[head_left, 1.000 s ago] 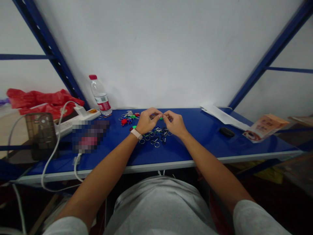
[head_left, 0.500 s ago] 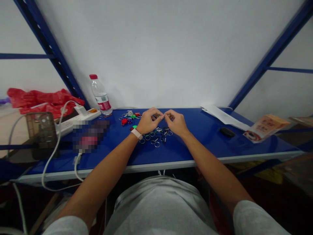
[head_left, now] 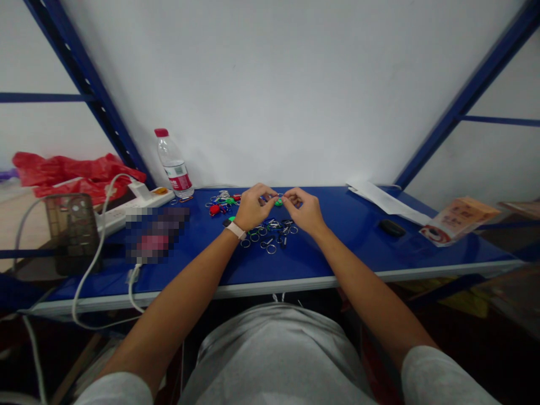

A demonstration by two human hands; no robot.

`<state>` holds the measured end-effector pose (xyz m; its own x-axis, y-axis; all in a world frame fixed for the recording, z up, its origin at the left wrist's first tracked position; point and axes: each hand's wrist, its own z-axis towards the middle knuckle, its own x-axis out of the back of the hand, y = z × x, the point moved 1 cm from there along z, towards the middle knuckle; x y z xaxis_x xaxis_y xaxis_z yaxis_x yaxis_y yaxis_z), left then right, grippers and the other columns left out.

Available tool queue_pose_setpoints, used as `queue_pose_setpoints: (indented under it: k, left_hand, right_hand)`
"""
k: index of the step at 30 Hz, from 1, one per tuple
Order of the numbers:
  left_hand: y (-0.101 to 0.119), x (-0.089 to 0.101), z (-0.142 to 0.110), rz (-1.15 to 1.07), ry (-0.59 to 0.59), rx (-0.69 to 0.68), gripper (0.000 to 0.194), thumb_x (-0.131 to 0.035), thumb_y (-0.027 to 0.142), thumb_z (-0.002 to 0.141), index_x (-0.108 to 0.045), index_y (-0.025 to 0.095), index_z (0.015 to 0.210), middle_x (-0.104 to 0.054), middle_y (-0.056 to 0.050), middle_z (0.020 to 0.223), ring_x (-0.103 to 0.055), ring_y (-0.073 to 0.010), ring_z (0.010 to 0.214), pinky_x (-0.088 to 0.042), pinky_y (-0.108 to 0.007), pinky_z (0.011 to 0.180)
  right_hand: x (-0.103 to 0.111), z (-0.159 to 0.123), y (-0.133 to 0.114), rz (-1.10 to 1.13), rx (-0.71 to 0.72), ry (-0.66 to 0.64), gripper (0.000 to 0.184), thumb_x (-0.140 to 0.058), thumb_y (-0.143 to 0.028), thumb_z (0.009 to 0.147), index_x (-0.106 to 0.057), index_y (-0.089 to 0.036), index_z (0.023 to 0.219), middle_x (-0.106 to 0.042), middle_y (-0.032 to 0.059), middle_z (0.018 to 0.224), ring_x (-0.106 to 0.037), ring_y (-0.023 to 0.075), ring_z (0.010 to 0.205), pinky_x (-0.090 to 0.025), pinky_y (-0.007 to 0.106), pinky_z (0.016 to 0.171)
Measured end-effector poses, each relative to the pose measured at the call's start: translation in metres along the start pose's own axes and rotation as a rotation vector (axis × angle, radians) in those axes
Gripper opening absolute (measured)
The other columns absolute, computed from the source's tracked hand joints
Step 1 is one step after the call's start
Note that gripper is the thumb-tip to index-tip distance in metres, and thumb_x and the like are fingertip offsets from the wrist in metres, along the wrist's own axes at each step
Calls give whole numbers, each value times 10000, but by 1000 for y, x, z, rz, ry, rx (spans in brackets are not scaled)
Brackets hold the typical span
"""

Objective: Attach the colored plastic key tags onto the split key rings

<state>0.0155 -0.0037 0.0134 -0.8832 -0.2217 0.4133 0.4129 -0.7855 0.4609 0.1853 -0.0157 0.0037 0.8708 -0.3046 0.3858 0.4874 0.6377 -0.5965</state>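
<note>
Both my hands meet over the middle of the blue table (head_left: pixel 337 247). My left hand (head_left: pixel 252 207), with a pale wristband, pinches a small green tag (head_left: pixel 278 202) between thumb and fingers. My right hand (head_left: pixel 304 211) is closed in a pinch right beside it, touching the same small piece; a ring may be in its fingertips but it is too small to tell. Under and in front of my hands lies a scatter of metal key rings (head_left: pixel 270 236). Left of them sits a cluster of red, green and blue key tags (head_left: pixel 221 203).
A water bottle (head_left: pixel 172 164) stands at the back left beside a white power strip (head_left: pixel 126 211) with cables. Red plastic bag (head_left: pixel 71 171) and a dark phone case (head_left: pixel 72 232) lie farther left. A black object (head_left: pixel 391 227), white paper (head_left: pixel 386 201) and a carton (head_left: pixel 458 218) sit on the right.
My hands stayed in place over the rings, only the fingers shifted. The green tag now shows between the fingertips, and my left hand sits slightly higher.
</note>
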Motion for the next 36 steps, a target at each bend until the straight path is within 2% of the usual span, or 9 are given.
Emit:
queue_pose_setpoints:
  k: [8, 22, 36]
  left_hand:
    - [-2, 0, 0, 18, 16, -28, 45, -685, 213, 831, -702, 173, 841, -680, -47, 841, -599, -129, 677, -503, -245, 606]
    - [4, 0, -1, -43, -83, -67, 57, -700, 223, 818, -692, 169, 804, -664, -46, 811, -599, -133, 684, -498, -241, 605]
    - [13, 1, -2, -56, -110, -99, 64, -635, 189, 830, -684, 148, 826, -650, -48, 805, -576, -117, 657, -480, -227, 596]
  right_hand:
    - [0, 0, 0, 12, -6, -21, 165, -626, -358, 835, -633, -196, 805, -648, 11, 696, -533, 135, 572, -458, 277, 592]
    - [1, 1, 1, 1, -8, -24, 114, -595, -298, 840, -635, -195, 810, -634, 8, 694, -559, 143, 598, -450, 275, 602]
    - [1, 1, 3, -1, 8, -25, 96, -597, -270, 834, -628, -186, 800, -625, 3, 677, -544, 132, 576, -440, 263, 588]
